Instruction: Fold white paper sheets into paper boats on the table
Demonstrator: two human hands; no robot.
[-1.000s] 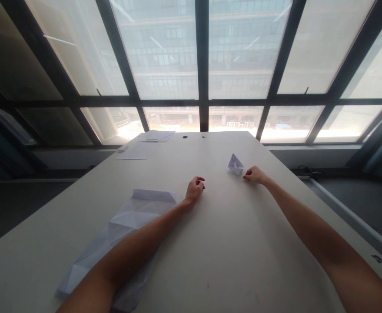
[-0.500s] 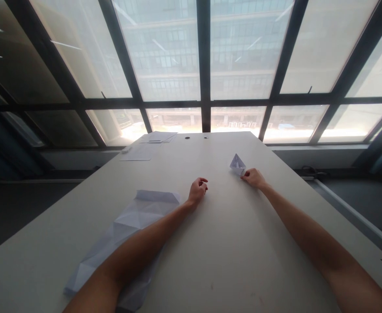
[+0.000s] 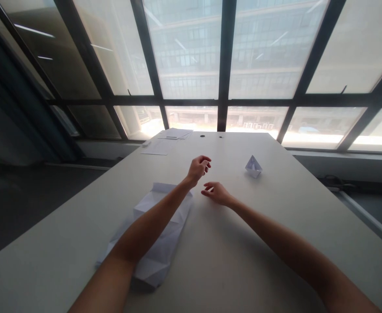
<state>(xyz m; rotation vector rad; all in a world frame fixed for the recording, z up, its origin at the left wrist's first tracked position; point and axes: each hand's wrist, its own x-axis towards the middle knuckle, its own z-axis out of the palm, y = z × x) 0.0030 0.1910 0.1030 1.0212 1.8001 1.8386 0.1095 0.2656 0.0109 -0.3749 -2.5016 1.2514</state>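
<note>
My left hand (image 3: 199, 168) hovers over the middle of the table with its fingers loosely curled and apart, holding nothing. Just below and to its right, my right hand (image 3: 217, 193) is open, thumb and fingers parted, nothing between them. A small folded paper boat (image 3: 254, 168) stands upright on the table to the right, apart from both hands. Under my left forearm lies a large creased sheet of white paper (image 3: 164, 243), partly hidden by the arm.
The long white table (image 3: 259, 243) reaches toward the windows (image 3: 181, 56). Flat paper sheets (image 3: 174, 134) lie at its far left, with a small pale object (image 3: 146, 143) beside them. Two dark round spots mark the far edge. A dark curtain (image 3: 21, 95) hangs at left.
My right hand has let go of the paper boat and moved left, close to my left hand. My left hand has moved a little farther forward. The view has turned left.
</note>
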